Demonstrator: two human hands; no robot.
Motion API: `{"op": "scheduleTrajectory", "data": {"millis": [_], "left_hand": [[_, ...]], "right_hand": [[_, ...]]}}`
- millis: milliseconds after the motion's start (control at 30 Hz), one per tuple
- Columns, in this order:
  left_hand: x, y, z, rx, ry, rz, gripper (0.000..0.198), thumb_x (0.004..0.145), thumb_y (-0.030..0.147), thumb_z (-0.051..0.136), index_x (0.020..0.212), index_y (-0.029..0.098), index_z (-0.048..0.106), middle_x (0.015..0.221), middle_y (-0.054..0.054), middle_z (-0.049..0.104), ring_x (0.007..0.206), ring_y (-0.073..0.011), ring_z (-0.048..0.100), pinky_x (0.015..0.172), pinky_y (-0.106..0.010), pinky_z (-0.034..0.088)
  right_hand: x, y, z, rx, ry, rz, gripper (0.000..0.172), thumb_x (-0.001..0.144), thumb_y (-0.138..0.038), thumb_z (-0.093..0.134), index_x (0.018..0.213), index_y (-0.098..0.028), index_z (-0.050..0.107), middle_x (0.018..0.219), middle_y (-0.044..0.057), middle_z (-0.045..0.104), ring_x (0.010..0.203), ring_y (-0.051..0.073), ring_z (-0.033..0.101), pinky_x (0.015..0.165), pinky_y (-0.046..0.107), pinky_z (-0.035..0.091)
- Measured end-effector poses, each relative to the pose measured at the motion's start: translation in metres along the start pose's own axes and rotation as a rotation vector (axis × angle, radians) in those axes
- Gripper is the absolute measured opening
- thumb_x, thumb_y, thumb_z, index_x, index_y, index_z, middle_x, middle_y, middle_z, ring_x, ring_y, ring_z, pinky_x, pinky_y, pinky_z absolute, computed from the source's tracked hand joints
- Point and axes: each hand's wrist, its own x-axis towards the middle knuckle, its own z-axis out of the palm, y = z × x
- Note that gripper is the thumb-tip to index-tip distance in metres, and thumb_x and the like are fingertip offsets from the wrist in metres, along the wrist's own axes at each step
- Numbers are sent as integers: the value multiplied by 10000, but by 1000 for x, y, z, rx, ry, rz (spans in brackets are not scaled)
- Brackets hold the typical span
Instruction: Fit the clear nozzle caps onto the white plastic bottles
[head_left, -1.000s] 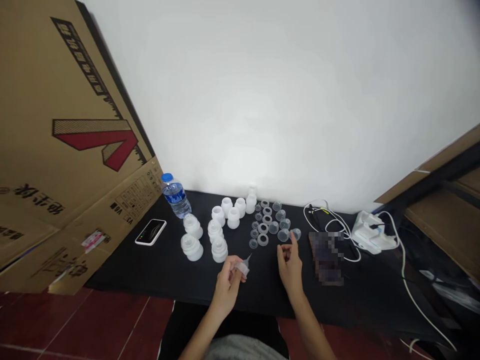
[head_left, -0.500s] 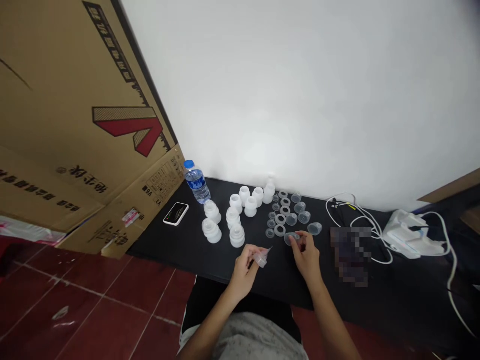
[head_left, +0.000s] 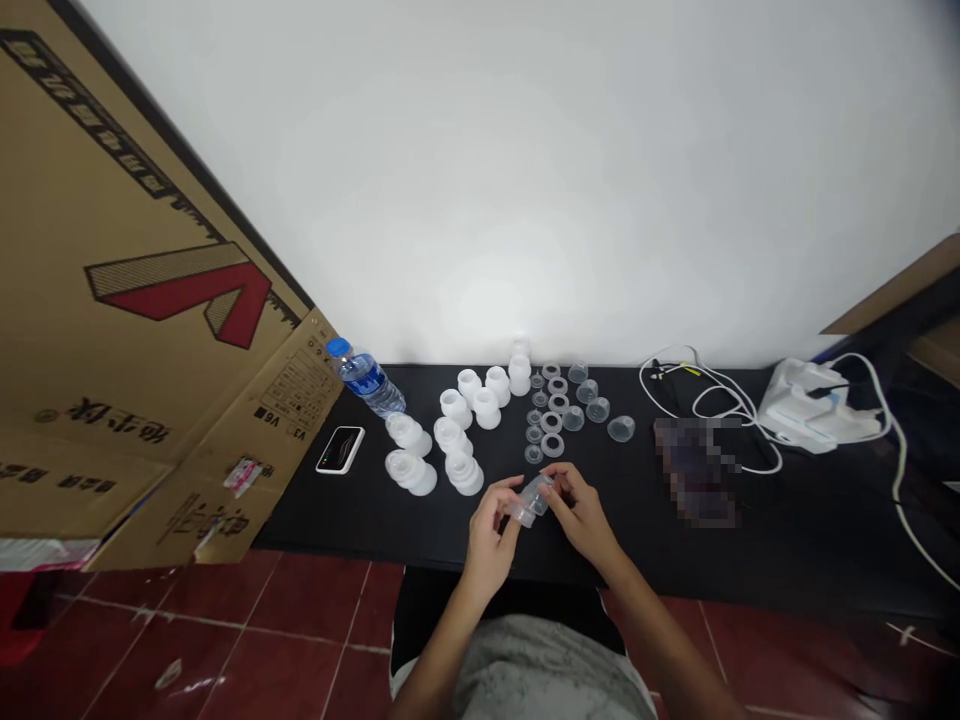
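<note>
We can't tell whether the clear piece (head_left: 520, 514) in the left hand (head_left: 490, 538) touches the clear dome (head_left: 537, 493) in the right hand (head_left: 583, 515); the hands partly cover both. Pixelation masks the dark object (head_left: 691, 470). Left edge crops the carton (head_left: 180, 400), right edge the white cable (head_left: 898, 488). Marks on the white-framed device (head_left: 340, 450) are too small for us to read.
</note>
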Motion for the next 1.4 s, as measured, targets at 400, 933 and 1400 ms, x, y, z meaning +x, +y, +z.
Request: {"op": "scheduleTrajectory", "data": {"millis": [400,933,1400], "left_hand": [[0,6,3,-19,30,16,171,1063,368,651,1088,203,690,1336,-154,712,1145,-257,748,914,-356,633],[0,-5,6,-74,56,0,196,986,219,640,1179,213,679,1304,-132,736,1163,-259,762,937,-377,649],[-2,-9,13,-187,-36,-115,231,1036,415,608,1168,230,648,607,55,638,423,-112,581,414,-164,394]], "right_hand": [[5,7,-4,-52,364,22,365,1028,-548,684,1179,-216,663,710,-60,503,623,166,509,614,283,442],[14,-15,1,-437,246,-393,279,1098,-240,525,1318,-238,695,1066,100,731,898,250,670,827,388,574],[125,-59,45,-869,-45,-475,216,1093,-283,572,1153,-197,762,943,121,753,924,319,703,869,443,579]]}}
